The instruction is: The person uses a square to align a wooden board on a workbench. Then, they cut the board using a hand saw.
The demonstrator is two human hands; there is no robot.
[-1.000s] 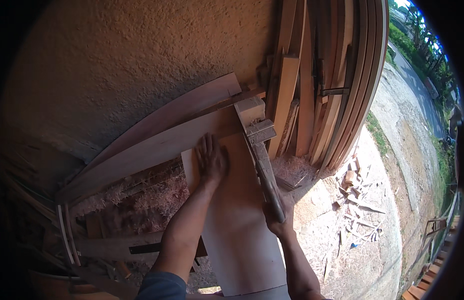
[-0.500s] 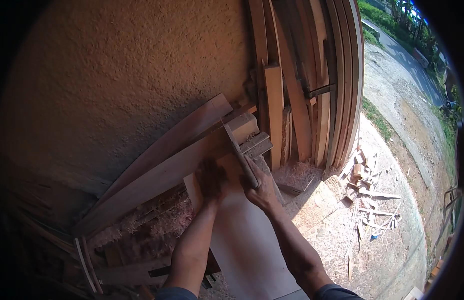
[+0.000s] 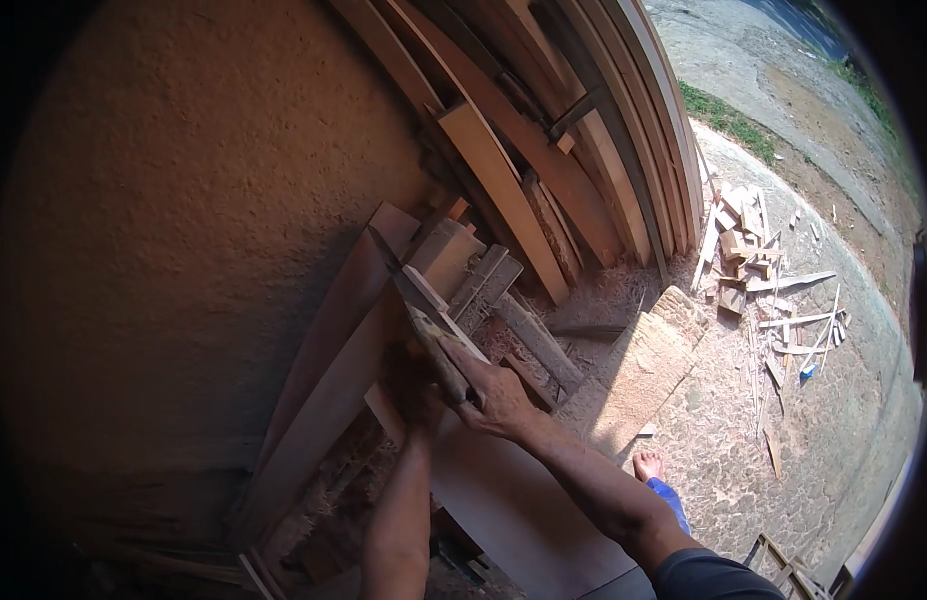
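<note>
My right hand [image 3: 495, 398] is closed round the handle of what looks like a handsaw [image 3: 435, 355], seen almost edge-on. Its thin blade points away and to the left, over the far end of a wide pale board [image 3: 528, 505]. Beside the saw, my left hand [image 3: 411, 375] is at the board's far end in deep shadow. Its fingers are too dark to make out. Just past the hands is a rough wooden support [image 3: 488, 282] of blocks and strips.
Long planks [image 3: 503, 190] lean upright at the back. A rough wall [image 3: 203, 200] fills the left. Offcuts [image 3: 748, 255] lie piled on the concrete at right, near a shavings-covered slab [image 3: 648, 365]. A bare foot [image 3: 648, 466] stands right of the board.
The view has swung, so the planks and board now slant more to the left. The saw and my right hand have shifted left and a little nearer, close against my left hand.
</note>
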